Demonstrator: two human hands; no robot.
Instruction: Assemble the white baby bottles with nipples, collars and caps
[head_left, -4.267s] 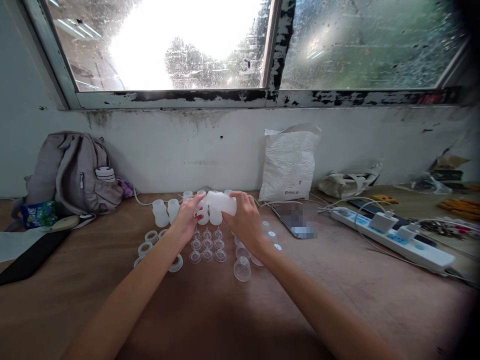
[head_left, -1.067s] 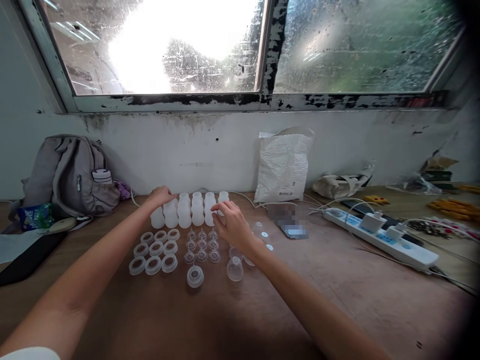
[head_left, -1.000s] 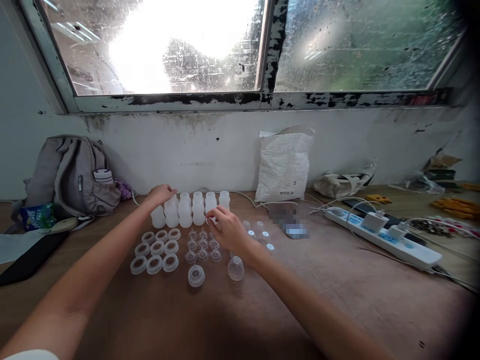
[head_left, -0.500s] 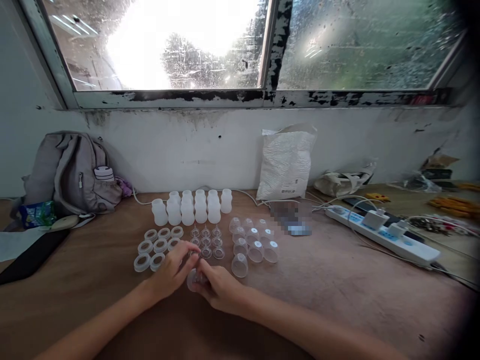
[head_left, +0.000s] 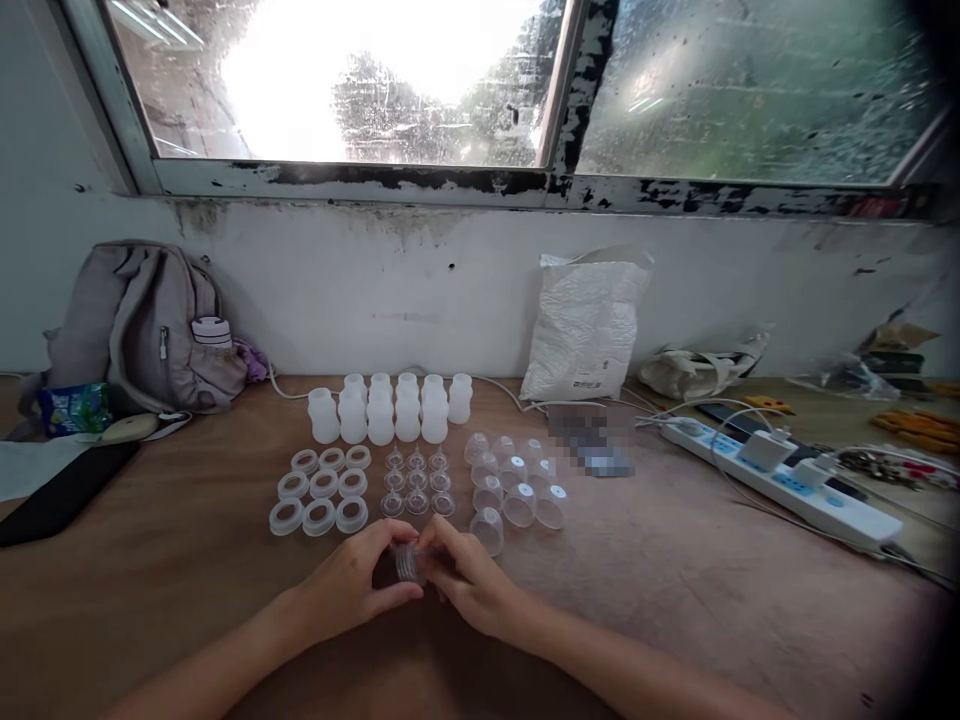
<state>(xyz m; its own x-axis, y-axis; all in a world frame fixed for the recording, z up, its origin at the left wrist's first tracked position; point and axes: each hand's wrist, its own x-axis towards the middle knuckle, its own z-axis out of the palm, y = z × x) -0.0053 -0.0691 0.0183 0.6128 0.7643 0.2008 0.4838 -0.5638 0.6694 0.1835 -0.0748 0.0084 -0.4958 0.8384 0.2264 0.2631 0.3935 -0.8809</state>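
Observation:
Between my two hands is a small ribbed clear bottle collar (head_left: 407,563), partly covered by fingers. My left hand (head_left: 349,577) grips it from the left, thumb below and fingers above. From the right, my right hand (head_left: 474,582) pinches its other side; what lies under those fingertips is hidden. Just beyond my hands stand rows of clear bottle teats (head_left: 417,482), tips up. Rows of translucent collar rings (head_left: 319,516) lie to their left. Clear dome caps (head_left: 487,531) sit open side down to the right.
White hourglass-shaped bottle bodies (head_left: 380,418) stand in rows behind the teats. A backpack (head_left: 135,330) leans at the left wall, near a black flat object (head_left: 67,495). A white plastic bag (head_left: 585,325) stands at the back. Right lies a power strip (head_left: 787,485) with cables.
My left hand has come down and back from the teats and now grips the piece with my right hand. The ribbed side now shows. The view has shifted slightly.

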